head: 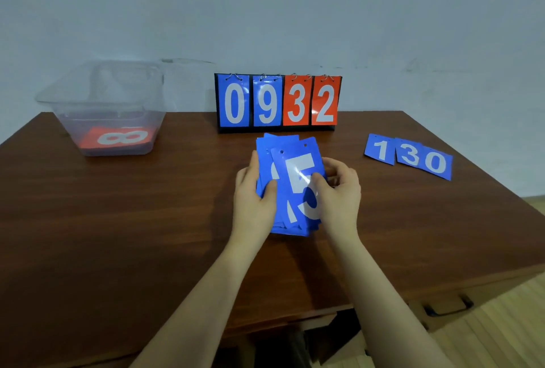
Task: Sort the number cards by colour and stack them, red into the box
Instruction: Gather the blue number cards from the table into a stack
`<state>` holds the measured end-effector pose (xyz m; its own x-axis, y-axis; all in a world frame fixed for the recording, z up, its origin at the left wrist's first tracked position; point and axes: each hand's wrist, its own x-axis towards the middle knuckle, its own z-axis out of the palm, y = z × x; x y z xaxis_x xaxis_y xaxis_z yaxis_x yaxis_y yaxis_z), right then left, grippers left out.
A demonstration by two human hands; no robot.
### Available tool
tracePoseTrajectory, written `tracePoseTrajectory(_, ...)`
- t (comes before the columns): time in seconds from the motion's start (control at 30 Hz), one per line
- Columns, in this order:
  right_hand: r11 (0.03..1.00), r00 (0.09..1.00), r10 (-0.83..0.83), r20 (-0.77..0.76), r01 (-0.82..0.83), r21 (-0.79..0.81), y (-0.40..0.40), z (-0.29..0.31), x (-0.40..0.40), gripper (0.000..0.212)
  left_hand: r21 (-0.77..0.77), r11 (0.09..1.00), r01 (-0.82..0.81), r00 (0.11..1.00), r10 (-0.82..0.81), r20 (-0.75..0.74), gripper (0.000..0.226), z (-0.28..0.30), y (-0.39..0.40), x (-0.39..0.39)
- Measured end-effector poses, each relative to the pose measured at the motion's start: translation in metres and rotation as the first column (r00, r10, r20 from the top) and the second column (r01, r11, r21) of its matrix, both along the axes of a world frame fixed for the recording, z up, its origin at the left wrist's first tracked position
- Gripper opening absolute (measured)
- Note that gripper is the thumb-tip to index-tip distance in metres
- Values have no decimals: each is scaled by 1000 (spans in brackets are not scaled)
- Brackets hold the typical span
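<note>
Plain room, likely a home: wooden desk [118,220] with drawer handle [448,307], bare wall [265,7], wood floor [501,332]

Both hands at centre, forearms extended forward.
Left hand [254,194] grips with thumb on top; right hand [339,190] pinches with curled fingers.

We face a plain pale wall [265,7], greyish blue in soft, even light, with faint scuff marks low down where it meets the furniture. Pushed against it stands a dark reddish-brown wooden worktop [118,220], its grain running across and its polished top catching a dull sheen. Below its front edge at our right we see a drawer front with a dark metal handle [448,307]. Under the middle lies a shadowed gap. At the far right and lower right, light wooden floor [507,335] shows in narrow strips.
</note>
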<state>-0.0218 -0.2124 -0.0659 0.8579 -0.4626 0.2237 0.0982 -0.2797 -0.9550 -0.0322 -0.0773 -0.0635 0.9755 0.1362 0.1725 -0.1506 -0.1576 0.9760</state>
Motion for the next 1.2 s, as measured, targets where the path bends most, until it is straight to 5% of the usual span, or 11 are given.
tracePoseTrajectory(0.3, 982, 983, -181, -31, 179, -51, -84, -13, 34, 22, 17, 993, 119, 993, -119, -9, 65, -18, -94, 52)
tracePoseTrajectory(0.53, 929, 953, -249, -175, 184, -322, -184, -32, 99, 40, 28, 995, 91, 996, -91, -12, 60, -22, -153, 119)
tracePoseTrajectory(0.7, 707, 822, -388, -417, -24, -707, -237, -52, 142, 59, 65, 994, 86, 996, -85, -7, 58, -27, -179, 155)
tracePoseTrajectory(0.9, 658, 716, -393, -577, -219, -720, -251, -61, 158, 61, 102, 993, 63, 997, -58, -47, 59, -36, -186, 167)
tracePoseTrajectory(1.2, 593, 793, -163, -587, -396, -701, -197, -56, 101, 51, 136, 990, -39, 996, 50, -78, 59, -38, -147, 116)
